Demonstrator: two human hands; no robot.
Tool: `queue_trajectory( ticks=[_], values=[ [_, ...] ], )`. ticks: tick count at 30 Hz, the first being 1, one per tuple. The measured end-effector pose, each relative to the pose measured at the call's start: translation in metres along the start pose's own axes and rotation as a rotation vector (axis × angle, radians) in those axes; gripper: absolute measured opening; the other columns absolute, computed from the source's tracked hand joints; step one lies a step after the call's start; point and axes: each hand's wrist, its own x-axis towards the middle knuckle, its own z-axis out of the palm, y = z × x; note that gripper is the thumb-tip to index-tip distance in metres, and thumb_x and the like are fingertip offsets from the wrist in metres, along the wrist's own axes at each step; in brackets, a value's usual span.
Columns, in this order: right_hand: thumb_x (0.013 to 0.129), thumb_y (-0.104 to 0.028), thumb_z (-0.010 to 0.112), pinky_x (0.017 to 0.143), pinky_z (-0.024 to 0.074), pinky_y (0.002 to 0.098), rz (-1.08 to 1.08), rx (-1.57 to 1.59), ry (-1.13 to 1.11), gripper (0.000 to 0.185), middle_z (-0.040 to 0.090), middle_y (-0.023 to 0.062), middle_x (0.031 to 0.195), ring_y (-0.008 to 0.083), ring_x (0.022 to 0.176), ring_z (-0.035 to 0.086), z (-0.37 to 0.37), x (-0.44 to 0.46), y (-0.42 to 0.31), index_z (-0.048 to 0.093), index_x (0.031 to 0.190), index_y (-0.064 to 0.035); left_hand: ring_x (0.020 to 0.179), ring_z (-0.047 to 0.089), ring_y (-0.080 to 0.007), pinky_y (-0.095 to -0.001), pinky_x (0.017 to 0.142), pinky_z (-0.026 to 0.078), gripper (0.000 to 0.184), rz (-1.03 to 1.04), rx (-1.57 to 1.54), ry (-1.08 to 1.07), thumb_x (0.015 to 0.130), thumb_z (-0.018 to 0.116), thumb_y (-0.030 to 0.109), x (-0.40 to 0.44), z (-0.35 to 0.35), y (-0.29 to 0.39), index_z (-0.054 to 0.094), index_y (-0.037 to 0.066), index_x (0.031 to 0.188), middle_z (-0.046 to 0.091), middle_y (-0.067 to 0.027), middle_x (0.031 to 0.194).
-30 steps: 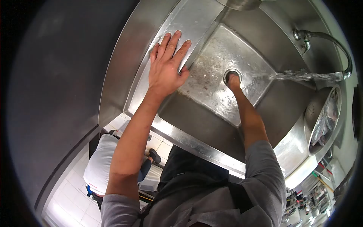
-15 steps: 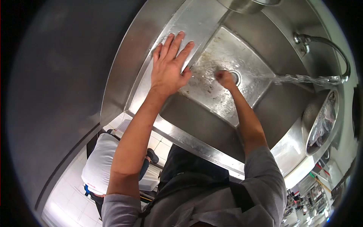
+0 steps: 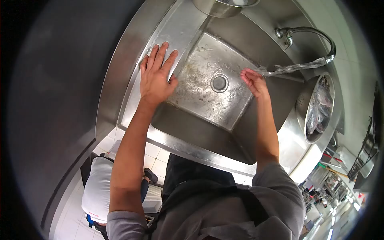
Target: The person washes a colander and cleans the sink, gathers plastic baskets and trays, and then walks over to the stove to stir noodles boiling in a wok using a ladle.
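My left hand (image 3: 155, 80) lies flat, fingers spread, on the wet steel ledge (image 3: 176, 34) along the left side of the sink. In the stream of running water (image 3: 294, 69) my right hand (image 3: 255, 83) is half curled, palm turned up, with nothing visible in it. Below the hands is the steel sink basin (image 3: 200, 108), its floor wet and speckled with small dark bits. A round drain (image 3: 219, 83) sits in the floor, left of my right hand. The curved tap (image 3: 316, 31) pours from the right.
A steel bowl (image 3: 302, 102) holding what looks like fish rests on the right ledge. Another metal pan (image 3: 208, 8) stands at the far end. A person in a white shirt (image 3: 96, 184) is behind the sink's left edge. A dark panel (image 3: 60, 80) rises at left.
My right hand has moved from beside the drain, rightward into the water stream, uncovering the drain. My left hand stays flat on the ledge. The view has shifted to the right.
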Motion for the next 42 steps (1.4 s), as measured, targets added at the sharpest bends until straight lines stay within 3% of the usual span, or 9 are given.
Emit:
queue_trajectory(
  ticks=[5,7,14,17,22,30,32,38,42],
  values=[
    [0.087,-0.005,0.064,0.065,0.0577,0.0306,-0.022,-0.446,-0.084,0.022,0.068,0.0117,0.1,0.0228,0.081,0.069,-0.049,0.0,-0.035,0.062,0.106,0.0038,0.142,0.027,-0.0284,-0.0492,0.113,0.022,0.07,0.003,0.001,0.003,0.069,0.064,0.009,-0.002,-0.001,-0.001,0.052,0.02,0.136,0.032,-0.0042,0.154],
    [0.086,-0.008,0.065,0.065,0.0572,0.0333,-0.222,-0.397,0.073,0.023,0.068,0.0103,0.099,0.022,0.085,0.069,-0.018,-0.019,-0.081,0.063,0.107,0.0011,0.142,0.028,-0.0287,-0.049,0.113,0.022,0.069,0.004,0.008,0.002,0.069,0.064,0.009,-0.002,-0.001,0.0,0.052,0.019,0.136,0.033,-0.0044,0.153],
    [0.088,-0.006,0.061,0.096,0.0499,0.0507,-0.142,0.214,-0.323,0.019,0.064,0.019,0.101,0.0349,0.101,0.063,-0.024,0.009,-0.192,0.059,0.101,0.0074,0.141,0.029,-0.0291,-0.0486,0.112,0.023,0.067,0.03,-0.018,0.038,0.069,0.065,0.01,-0.005,0.001,-0.002,0.053,0.018,0.134,0.033,-0.0046,0.153],
    [0.089,-0.006,0.06,0.096,0.0498,0.0493,-0.078,0.316,-0.313,0.02,0.065,0.0194,0.1,0.0345,0.099,0.063,-0.026,0.011,-0.209,0.058,0.103,0.0093,0.141,0.028,-0.0289,-0.0489,0.112,0.023,0.068,0.042,-0.019,0.038,0.069,0.066,0.01,-0.006,0.004,-0.006,0.052,0.018,0.135,0.033,-0.0051,0.153],
    [0.095,-0.009,0.053,0.093,0.0512,0.0433,-0.477,0.418,-0.185,0.018,0.067,0.0168,0.091,0.0293,0.089,0.065,0.007,-0.013,-0.191,0.061,0.096,0.007,0.142,0.026,-0.0292,-0.0499,0.113,0.022,0.069,0.039,-0.004,0.011,0.07,0.068,0.012,-0.005,0.007,-0.01,0.05,0.019,0.137,0.031,-0.0062,0.153],
    [0.085,0.0,0.06,0.07,0.0543,0.0369,-0.498,-0.727,0.204,0.021,0.07,0.0146,0.092,0.0257,0.077,0.067,0.029,0.125,0.064,0.066,0.105,0.0022,0.142,0.025,-0.0291,-0.0507,0.114,0.022,0.071,0.006,-0.001,-0.043,0.07,0.069,0.011,0.001,0.007,-0.01,0.05,0.02,0.137,0.03,-0.0055,0.154],
    [0.081,0.004,0.057,0.075,0.0532,0.0384,-1.108,-1.279,0.306,0.028,0.067,0.0185,0.102,0.0338,0.084,0.065,0.063,0.162,0.075,0.065,0.107,0.0026,0.142,0.027,-0.0298,-0.0509,0.113,0.023,0.072,-0.006,-0.008,-0.056,0.068,0.069,0.009,0.002,0.007,-0.008,0.051,0.021,0.137,0.031,-0.0052,0.154],
    [0.075,-0.003,0.057,0.093,0.0455,0.0458,-1.118,-1.587,0.09,0.04,0.061,0.0227,0.109,0.0417,0.102,0.058,0.115,0.262,0.108,0.061,0.114,0.0042,0.14,0.031,-0.0312,-0.0532,0.11,0.026,0.077,-0.053,0.007,-0.087,0.063,0.069,0.006,0.008,0.008,-0.008,0.052,0.025,0.136,0.033,-0.0046,0.154],
    [0.069,0.002,0.059,0.096,0.0442,0.0454,-0.749,-1.553,-0.295,0.038,0.06,0.0255,0.109,0.0413,0.104,0.058,0.153,0.215,0.144,0.065,0.106,0.0002,0.14,0.031,-0.0311,-0.0529,0.11,0.026,0.077,-0.072,0.004,-0.101,0.063,0.07,0.006,0.011,0.005,-0.006,0.053,0.025,0.136,0.033,-0.0051,0.154]
  ],
)
